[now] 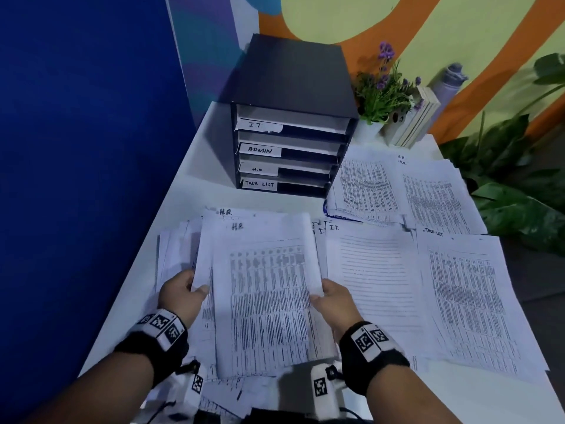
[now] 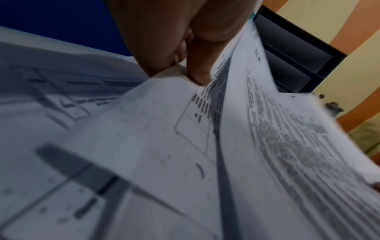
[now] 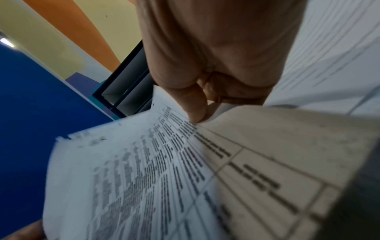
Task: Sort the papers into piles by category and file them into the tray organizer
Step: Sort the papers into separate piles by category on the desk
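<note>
A sheaf of printed sheets marked "H.R." [image 1: 266,295] sits at lower centre of the frame, lifted over a loose heap of papers [image 1: 177,252]. To its right lie a lined pile marked "I.T." [image 1: 373,280] and, at the far right, a table-printed pile marked "Task List" [image 1: 470,301]. Two more piles [image 1: 397,185] spread at centre right. The black tray organizer [image 1: 290,142], its four slots labelled IT, ADMIN, H.R and TASK LIST, stands upright at upper centre.

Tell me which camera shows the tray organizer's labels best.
Head view: the tray organizer faces the camera, with IT, ADMIN, H.R. and TASK LIST readable. Both wrist views catch only dark shelf edges, no labels.
</note>
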